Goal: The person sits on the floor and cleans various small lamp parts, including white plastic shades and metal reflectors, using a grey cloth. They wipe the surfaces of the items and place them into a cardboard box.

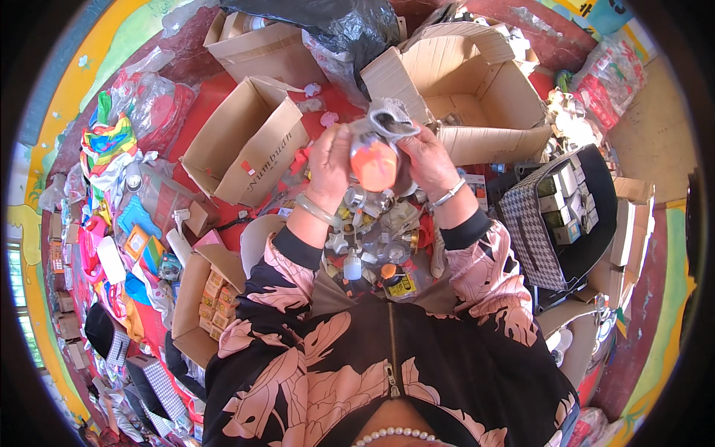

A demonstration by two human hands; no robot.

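Out in front of my chest, both hands grip a pale grey, crumpled wrapping (391,118) that looks like cloth or thin film. Its dark opening faces up. An orange, rounded item (374,167) shows at its lower side; I cannot make out its kind. My left hand (328,160) is closed on the left side, thumb at the top. My right hand (432,162) pinches the right edge near the opening. Below the hands lies a pile of small bottles, bulbs and plastic parts (365,223), with a small white-and-blue bottle (352,265) near me.
An open cardboard box (216,153) stands to the left, and a larger one (488,145) lies at the far right. A houndstooth bin (529,231) of small boxes is on the right. Another carton (195,298) holds small orange packs. Colourful cloths and plastic (119,149) cover the left side.
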